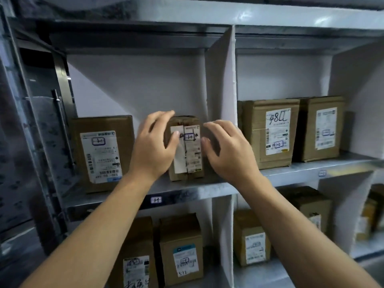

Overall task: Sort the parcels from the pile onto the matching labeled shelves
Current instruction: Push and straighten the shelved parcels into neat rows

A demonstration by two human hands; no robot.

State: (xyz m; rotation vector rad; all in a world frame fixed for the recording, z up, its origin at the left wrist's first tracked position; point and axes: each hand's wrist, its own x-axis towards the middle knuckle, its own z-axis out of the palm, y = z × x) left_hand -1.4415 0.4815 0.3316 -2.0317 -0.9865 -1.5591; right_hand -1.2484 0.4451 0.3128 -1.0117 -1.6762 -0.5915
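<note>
A small brown parcel (191, 154) stands upright on the upper left shelf (207, 190), its white label marked with a boxed code. My left hand (153, 146) holds its left side, fingers over the top corner and thumb on the front label. My right hand (226, 150) is at the parcel's right side with fingers loosely spread and the thumb at its right edge. A tag (155, 199) on the shelf's front edge carries a similar boxed code. A larger labelled parcel (101, 152) stands to the left in the same compartment.
A white divider (224, 80) separates this compartment from the right one, where two parcels (270, 132) (320, 129) stand above another tag (322, 173). Several more parcels (180, 250) (251, 238) fill the shelf below. A metal frame runs down the left.
</note>
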